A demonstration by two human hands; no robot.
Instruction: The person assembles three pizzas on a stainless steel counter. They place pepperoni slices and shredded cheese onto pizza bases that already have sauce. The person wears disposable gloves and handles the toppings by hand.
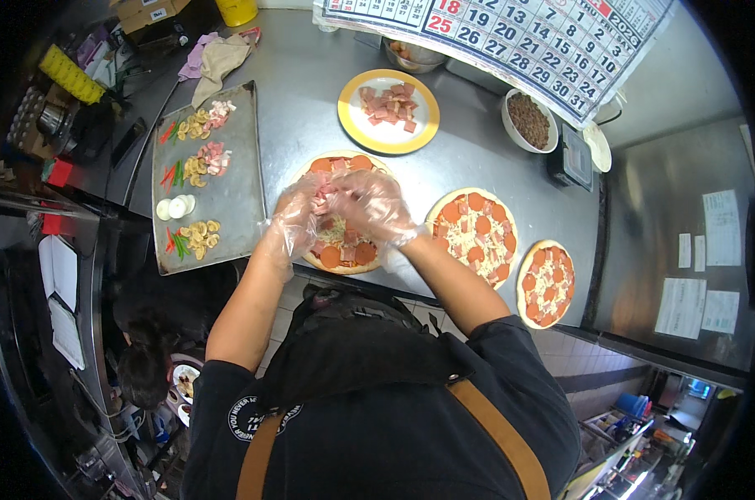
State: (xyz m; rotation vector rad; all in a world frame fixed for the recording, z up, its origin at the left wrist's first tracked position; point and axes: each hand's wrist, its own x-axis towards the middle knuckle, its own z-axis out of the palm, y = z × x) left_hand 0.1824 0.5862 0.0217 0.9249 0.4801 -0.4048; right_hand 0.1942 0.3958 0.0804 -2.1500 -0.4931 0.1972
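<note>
Both my hands wear clear plastic gloves and hover close together over a pizza [336,254] topped with pepperoni, shredded cheese and squares of ham. Pink strips of meat that look like chopped bacon [321,198] show at the fingers of my left hand [296,218], which is closed around them. My right hand [376,207] is right beside it, fingers bent down toward the same strips; what its fingertips hold is hidden. Beyond the hands, a yellow-rimmed plate [349,127] carries a pile of cut ham [390,107].
To the right lie two more topped pizzas, a larger one [475,237] and a smaller one [547,283]. A metal tray [236,179] at left bears grouped vegetables, mushrooms and meat. A bowl of ground meat [529,122] sits far right, below a hanging calendar [510,42].
</note>
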